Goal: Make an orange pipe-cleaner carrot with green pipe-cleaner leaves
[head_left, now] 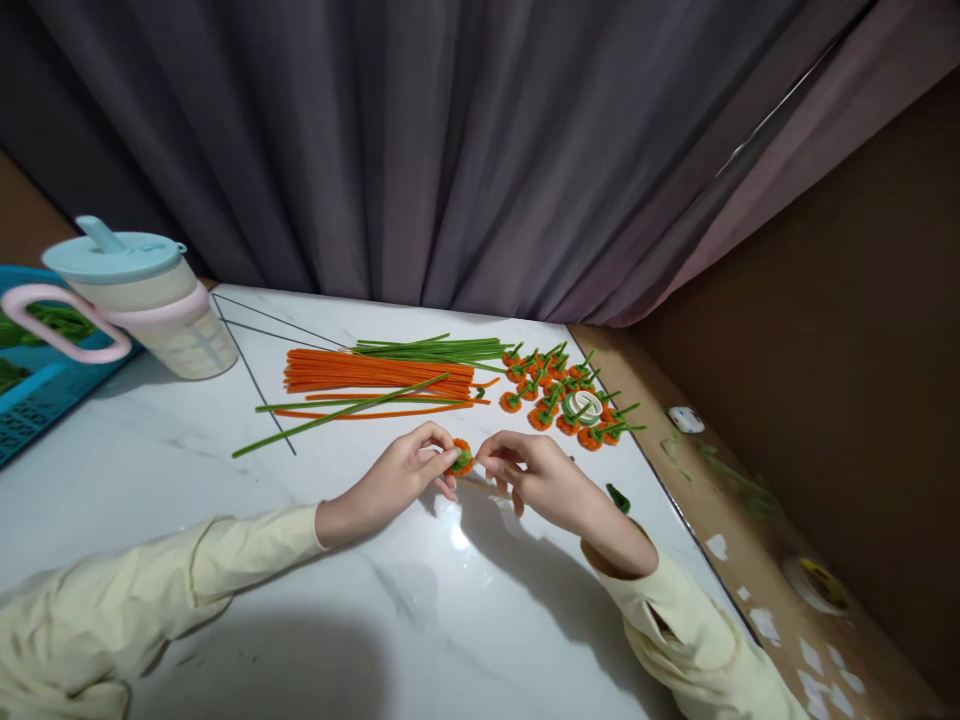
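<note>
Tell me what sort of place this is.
Probably a home craft corner, not a factory: a white marble-look table against a grey curtain, with orange pipe cleaners, a pile of finished small orange flowers, and a lidded drinking jug beside them.

The left hand (390, 482) pinched a small orange and green coil (461, 457) at its fingertips, while the right hand (536, 474) met it from the other side. Beyond the fingers lay orange pipe cleaners (379, 372), green stems (435, 349) and finished coils (562, 395).

Orange stems (379, 371) — white marbled table (150, 470)
</note>
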`<action>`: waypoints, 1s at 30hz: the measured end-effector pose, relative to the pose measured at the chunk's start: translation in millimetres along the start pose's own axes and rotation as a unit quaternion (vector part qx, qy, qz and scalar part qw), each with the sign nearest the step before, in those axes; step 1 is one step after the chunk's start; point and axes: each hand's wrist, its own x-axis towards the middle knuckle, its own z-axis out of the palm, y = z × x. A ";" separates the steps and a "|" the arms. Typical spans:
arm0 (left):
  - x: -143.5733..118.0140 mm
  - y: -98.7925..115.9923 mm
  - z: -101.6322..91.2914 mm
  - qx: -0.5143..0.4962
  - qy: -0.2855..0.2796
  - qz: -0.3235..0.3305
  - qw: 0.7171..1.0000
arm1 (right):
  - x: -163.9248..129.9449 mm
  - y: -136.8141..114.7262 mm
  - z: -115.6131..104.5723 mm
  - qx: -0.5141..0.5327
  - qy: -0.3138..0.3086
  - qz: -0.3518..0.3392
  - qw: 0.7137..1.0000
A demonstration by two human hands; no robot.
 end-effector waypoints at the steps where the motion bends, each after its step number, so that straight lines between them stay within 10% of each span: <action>1: -0.9 -0.2 0.2 0.027 0.004 0.007 1.000 | 0.4 -1.0 2.5 0.021 -0.003 0.015 1.000; 15: -6.4 -5.2 0.0 0.242 0.029 0.164 0.956 | 3.6 5.2 17.8 0.084 0.019 0.019 0.996; 30: -1.2 10.9 -5.7 0.032 -0.072 -0.099 0.992 | -6.2 -6.9 30.1 -0.255 0.104 -0.056 0.960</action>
